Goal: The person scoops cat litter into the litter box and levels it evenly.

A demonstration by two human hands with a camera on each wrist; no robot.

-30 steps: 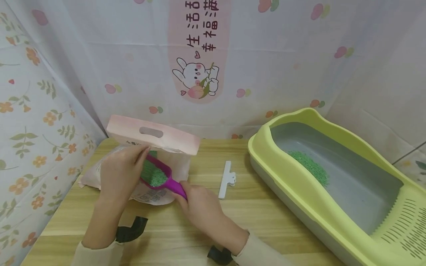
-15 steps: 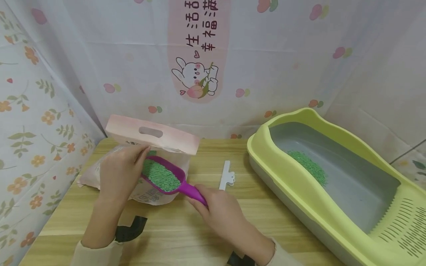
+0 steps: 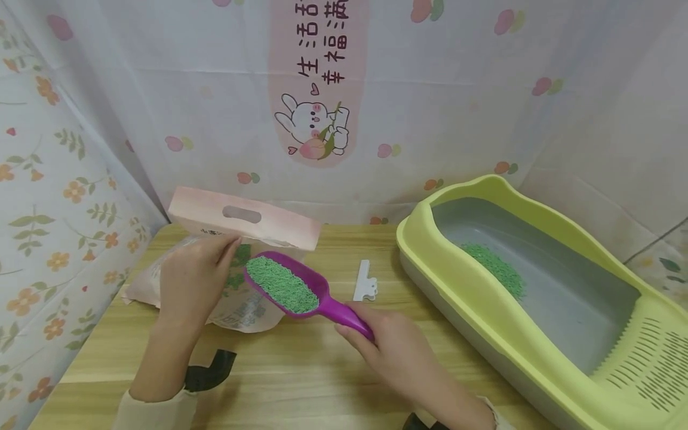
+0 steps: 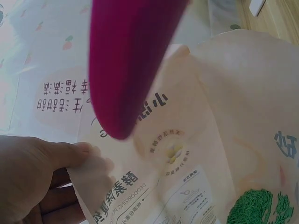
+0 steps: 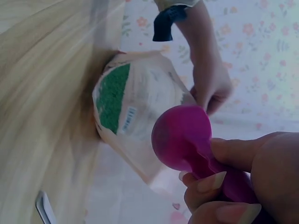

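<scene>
In the head view my right hand (image 3: 398, 349) grips the handle of a purple scoop (image 3: 322, 292). Green cat litter pellets (image 3: 282, 285) are heaped in the scoop, which hangs in front of the opened pink litter bag (image 3: 244, 313). My left hand (image 3: 194, 275) pinches the edge of the bag's mouth and keeps its upper flap (image 3: 285, 227) raised. The left wrist view has the left thumb (image 4: 67, 154) pressed on the printed bag wall. More green pellets (image 5: 112, 98) lie inside the bag in the right wrist view.
A grey litter box (image 3: 478, 209) with a yellow-green rim (image 3: 473, 275) stands on the right, with a small heap of green pellets (image 3: 494, 269) inside. Between bag and box, a white bag clip (image 3: 365, 280) lies on the wooden table (image 3: 301, 370). Printed cloth hangs behind.
My right hand has drawn the scoop, loaded with green litter, out of the bag's mouth and to the right. My left hand has stayed on the bag.
</scene>
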